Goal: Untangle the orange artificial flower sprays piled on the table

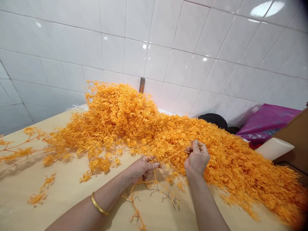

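My left hand (145, 168) is closed in a pinch on an orange artificial flower stem (137, 210), whose thin branches hang below it toward the front edge. Up and to the right, my right hand (197, 157) pinches a thin orange strand that runs back to the left hand. A large heap of orange artificial flower sprays (120, 109) lies just behind both hands and stretches away to the right. Part of what sits inside each grip is hidden by the fingers.
The heap covers much of the pale yellow tabletop (72, 205). A loose orange sprig (39, 194) lies at the left. Round black discs (214, 120), a purple bag (269, 120), a white object (275, 148) and a cardboard box (295, 138) stand at the right, near the tiled wall (168, 38).
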Motion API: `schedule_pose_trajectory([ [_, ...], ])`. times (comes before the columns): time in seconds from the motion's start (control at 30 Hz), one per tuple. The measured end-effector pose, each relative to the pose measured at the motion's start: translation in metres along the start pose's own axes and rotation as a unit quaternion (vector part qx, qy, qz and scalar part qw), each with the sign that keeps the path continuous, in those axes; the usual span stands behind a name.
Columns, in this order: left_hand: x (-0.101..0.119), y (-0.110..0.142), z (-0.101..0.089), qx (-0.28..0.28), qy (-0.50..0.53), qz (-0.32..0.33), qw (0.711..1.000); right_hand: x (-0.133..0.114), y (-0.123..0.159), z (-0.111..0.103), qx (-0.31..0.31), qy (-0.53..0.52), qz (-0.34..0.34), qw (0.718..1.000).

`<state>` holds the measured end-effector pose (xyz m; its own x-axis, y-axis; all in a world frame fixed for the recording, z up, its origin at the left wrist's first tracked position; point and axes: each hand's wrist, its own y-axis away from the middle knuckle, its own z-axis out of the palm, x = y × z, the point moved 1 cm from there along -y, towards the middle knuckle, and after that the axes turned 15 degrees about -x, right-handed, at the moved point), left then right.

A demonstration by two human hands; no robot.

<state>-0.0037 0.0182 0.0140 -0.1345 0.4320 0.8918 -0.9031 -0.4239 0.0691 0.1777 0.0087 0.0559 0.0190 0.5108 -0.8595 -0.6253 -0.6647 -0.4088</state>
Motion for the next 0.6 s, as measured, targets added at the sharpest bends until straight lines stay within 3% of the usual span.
schedule_pose_trajectory([
  [0.2, -0.001, -0.001, -0.001, -0.003, 0.003, 0.003, 1.000, 0.007, 0.002, 0.007, -0.001, 0.001, 0.014, 1.000],
  [0.3, -0.001, 0.000, -0.004, 0.006, 0.006, 0.000, 1.000, 0.002, -0.014, 0.003, 0.007, -0.008, 0.028, 1.000],
  [0.4, 0.000, 0.003, -0.008, 0.014, 0.015, 0.005, 1.000, -0.026, -0.047, -0.019, 0.067, -0.004, 0.020, 0.998],
  [0.5, 0.001, 0.004, -0.011, 0.017, 0.023, 0.002, 1.000, -0.065, -0.075, -0.041, 0.127, 0.019, -0.041, 0.991],
  [0.57, 0.002, 0.003, -0.012, 0.014, 0.028, -0.004, 1.000, -0.081, -0.079, -0.043, 0.074, 0.041, -0.062, 0.994],
  [0.6, 0.002, 0.003, -0.012, 0.011, 0.030, -0.005, 0.999, -0.082, -0.076, -0.040, 0.016, 0.045, -0.052, 0.998],
])
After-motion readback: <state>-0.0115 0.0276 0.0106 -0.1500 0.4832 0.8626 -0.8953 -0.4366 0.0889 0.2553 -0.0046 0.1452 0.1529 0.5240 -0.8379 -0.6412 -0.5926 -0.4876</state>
